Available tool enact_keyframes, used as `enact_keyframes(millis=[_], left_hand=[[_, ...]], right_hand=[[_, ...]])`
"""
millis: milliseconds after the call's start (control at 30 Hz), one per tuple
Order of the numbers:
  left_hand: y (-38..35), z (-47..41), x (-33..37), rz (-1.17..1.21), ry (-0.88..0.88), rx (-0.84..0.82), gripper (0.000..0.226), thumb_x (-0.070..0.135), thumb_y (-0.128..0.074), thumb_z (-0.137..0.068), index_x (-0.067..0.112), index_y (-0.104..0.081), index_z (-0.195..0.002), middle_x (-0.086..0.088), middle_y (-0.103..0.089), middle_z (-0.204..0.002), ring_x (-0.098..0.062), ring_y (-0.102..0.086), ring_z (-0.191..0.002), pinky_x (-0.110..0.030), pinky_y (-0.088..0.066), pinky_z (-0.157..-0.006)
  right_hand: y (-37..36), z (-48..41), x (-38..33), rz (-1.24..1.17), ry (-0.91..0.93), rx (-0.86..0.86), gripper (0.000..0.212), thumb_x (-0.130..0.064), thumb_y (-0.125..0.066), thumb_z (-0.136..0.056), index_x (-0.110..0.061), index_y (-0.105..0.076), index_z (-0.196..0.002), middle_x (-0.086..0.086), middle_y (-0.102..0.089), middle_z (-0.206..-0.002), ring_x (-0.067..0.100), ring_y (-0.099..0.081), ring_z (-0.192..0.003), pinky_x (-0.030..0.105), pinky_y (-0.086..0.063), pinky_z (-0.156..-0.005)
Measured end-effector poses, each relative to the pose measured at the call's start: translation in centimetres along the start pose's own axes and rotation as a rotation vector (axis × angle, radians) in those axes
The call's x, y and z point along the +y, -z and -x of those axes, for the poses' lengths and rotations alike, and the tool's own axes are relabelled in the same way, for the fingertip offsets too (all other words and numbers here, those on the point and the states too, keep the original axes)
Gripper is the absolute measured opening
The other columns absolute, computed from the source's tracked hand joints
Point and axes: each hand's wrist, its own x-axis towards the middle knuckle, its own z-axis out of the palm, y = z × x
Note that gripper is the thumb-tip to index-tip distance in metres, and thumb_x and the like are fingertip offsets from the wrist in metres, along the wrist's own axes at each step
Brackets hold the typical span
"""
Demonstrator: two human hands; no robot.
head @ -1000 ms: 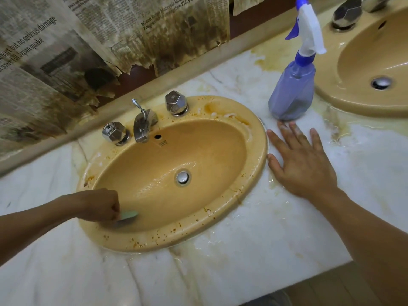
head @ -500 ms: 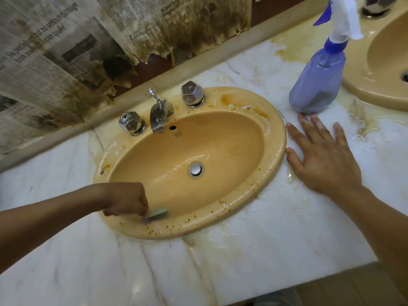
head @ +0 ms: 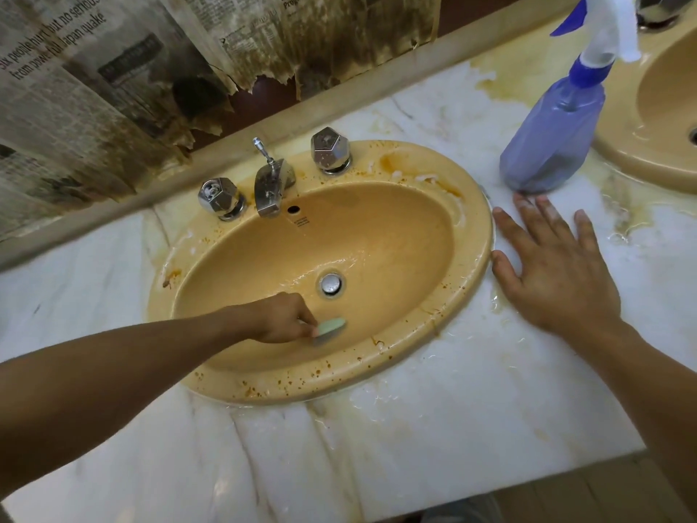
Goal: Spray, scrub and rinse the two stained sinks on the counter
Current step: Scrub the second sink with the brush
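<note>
Left hand (head: 281, 318) gripping sponge (head: 331, 327) in wet sink (head: 467, 205), right hand (head: 558, 266) flat, fingers spread

The left hand (head: 281, 318) grips a pale green sponge (head: 329, 328) against the near inner wall of the speckled, tan oval sink (head: 465, 292). The right hand (head: 554, 269) rests flat on the white marble counter (head: 433, 447), near a purple spray bottle (head: 554, 134).

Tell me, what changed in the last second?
The left hand, gripping the pale green sponge, slid right along the near wall of the yellow oval sink, toward its chrome drain. The right hand stayed flat on the white marble counter; the purple spray bottle stayed put.
</note>
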Motion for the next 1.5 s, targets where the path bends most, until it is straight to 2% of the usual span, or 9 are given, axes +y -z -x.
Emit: enact_keyframes(millis=[133,400,567,767,933,1133,1267,1333,1500], left_hand=[[1.8,1.3,-2.6,-0.245,-0.004,-0.139,0.032,0.035,-0.054,-0.103,0.025,-0.074,-0.126,0.014,-0.074,-0.113,-0.009,-0.064,-0.099,-0.033,-0.053,-0.094],[3.4,1.3,-6.7,-0.711,0.166,0.259,0.032,0.032,-0.045,-0.105,0.023,-0.059,-0.132,0.008,-0.055,-0.079,-0.011,-0.059,-0.068,-0.029,-0.056,-0.060],[4.0,6.3,-7.9,-0.930,0.272,0.227,0.063,0.025,-0.034,-0.109,0.016,-0.004,-0.164,-0.002,-0.063,-0.116,-0.022,-0.066,-0.093,-0.033,-0.054,-0.072],[6.6,2.7,-3.4,-0.958,0.277,0.420,0.075,0.011,-0.036,-0.106,0.012,0.013,-0.162,-0.012,-0.056,-0.124,-0.026,-0.053,-0.068,-0.036,-0.046,-0.056],[4.8,3.8,-4.8,-1.059,0.278,0.295,0.065,0.011,-0.035,-0.107,0.006,-0.002,-0.163,-0.005,-0.060,-0.122,-0.022,-0.068,-0.094,-0.033,-0.051,-0.067],[2.6,2.9,-2.0,-0.173,0.338,0.614,0.031,0.025,-0.044,-0.104,0.020,-0.056,-0.133,0.003,-0.057,-0.075,-0.017,-0.059,-0.061,-0.033,-0.050,-0.050],[2.5,3.2,3.2,0.318,0.245,0.829,0.022,0.030,-0.051,-0.104,0.014,-0.054,-0.119,-0.002,-0.057,-0.077,-0.021,-0.056,-0.065,-0.032,-0.039,-0.052],[3.0,4.1,5.8,0.538,0.169,0.866,0.017,0.028,-0.053,-0.105,0.015,-0.053,-0.116,-0.003,-0.061,-0.080,-0.020,-0.060,-0.066,-0.032,-0.041,-0.050],[3.7,6.6,10.0,1.113,-0.003,0.870,0.016,0.020,-0.056,-0.105,0.015,-0.052,-0.120,-0.007,-0.066,-0.086,-0.020,-0.062,-0.066,-0.038,-0.052,-0.058]], right_hand=[[-0.1,0.1,0.1,-0.001,0.004,0.001,0.068,-0.058,-0.015,-0.101,-0.030,-0.019,-0.163,0.000,-0.014,-0.171,0.020,-0.009,-0.158,0.055,-0.008,-0.126],[-0.1,0.1,0.3,-0.015,0.008,-0.003,0.067,-0.059,-0.015,-0.101,-0.031,-0.019,-0.163,-0.002,-0.013,-0.171,0.018,-0.008,-0.158,0.053,-0.007,-0.126],[0.0,0.1,0.1,-0.019,0.002,-0.016,0.067,-0.058,-0.014,-0.101,-0.031,-0.019,-0.163,-0.002,-0.013,-0.171,0.017,-0.007,-0.158,0.053,-0.005,-0.126],[0.2,0.2,0.2,-0.026,0.001,-0.031,0.067,-0.058,-0.018,-0.101,-0.031,-0.022,-0.162,-0.003,-0.015,-0.171,0.017,-0.009,-0.158,0.053,-0.008,-0.126],[0.4,0.0,0.2,-0.032,0.012,-0.032,0.067,-0.059,-0.015,-0.101,-0.033,-0.019,-0.162,-0.004,-0.013,-0.171,0.015,-0.006,-0.158,0.051,-0.005,-0.127],[0.8,-0.1,0.1,-0.209,-0.025,-0.041,0.060,-0.053,-0.034,-0.098,-0.032,-0.042,-0.154,-0.003,-0.029,-0.166,0.016,-0.018,-0.156,0.048,-0.007,-0.126],[5.0,-1.4,-3.1,-0.760,-0.295,0.126,0.030,-0.021,-0.061,-0.096,-0.025,-0.073,-0.123,-0.004,-0.072,-0.116,0.019,-0.062,-0.113,0.029,-0.043,-0.096],[7.5,-2.0,-6.4,-0.848,-0.294,0.158,0.024,-0.015,-0.064,-0.094,-0.025,-0.078,-0.111,-0.008,-0.072,-0.095,0.012,-0.064,-0.089,0.027,-0.047,-0.083],[10.5,-3.0,-14.9,-0.988,-0.214,-0.144,0.017,-0.028,-0.064,-0.098,-0.025,-0.076,-0.086,-0.010,-0.072,-0.086,0.008,-0.062,-0.080,0.022,-0.046,-0.069]])
